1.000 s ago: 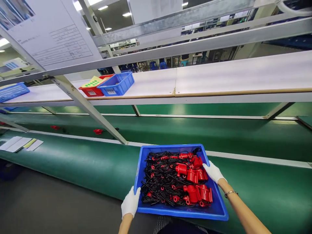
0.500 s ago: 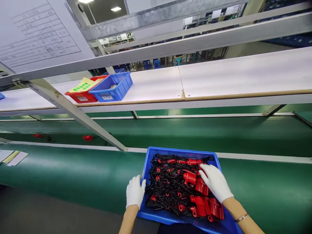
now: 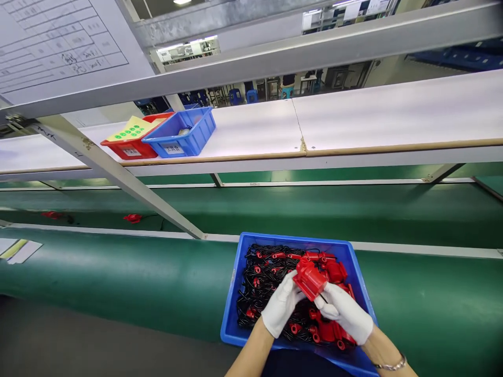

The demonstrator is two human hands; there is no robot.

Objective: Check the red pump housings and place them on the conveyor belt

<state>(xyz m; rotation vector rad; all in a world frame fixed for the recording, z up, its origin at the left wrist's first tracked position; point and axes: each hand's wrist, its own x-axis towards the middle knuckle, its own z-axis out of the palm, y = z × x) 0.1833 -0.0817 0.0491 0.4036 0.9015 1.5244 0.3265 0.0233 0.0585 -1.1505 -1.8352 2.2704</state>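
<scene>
A red plastic housing (image 3: 310, 279), perhaps a small pump body, is held up between both hands above a blue bin. My left hand (image 3: 282, 303), in a white glove, grips its left side. My right hand (image 3: 343, 309), gloved too, has its fingers closed on the lower right of the same piece, where a bit of black cable shows. Below them the blue bin (image 3: 231, 309) holds bundles of black cable (image 3: 251, 293) with red ends on the left and more red housings (image 3: 328, 331) on the right. The hands hide part of the bin's contents.
Green conveyor belt (image 3: 118, 283) runs under the bin. A white shelf (image 3: 251, 125) crosses behind, carrying a red bin (image 3: 137, 149) and a small blue bin (image 3: 184, 136). A slanted metal post (image 3: 129, 183) stands at left. Two red parts (image 3: 132, 218) lie on the far belt.
My left hand has left the bin's left rim and moved right to the red housing. My right hand has lifted that housing from the bin. The view has shifted slightly.
</scene>
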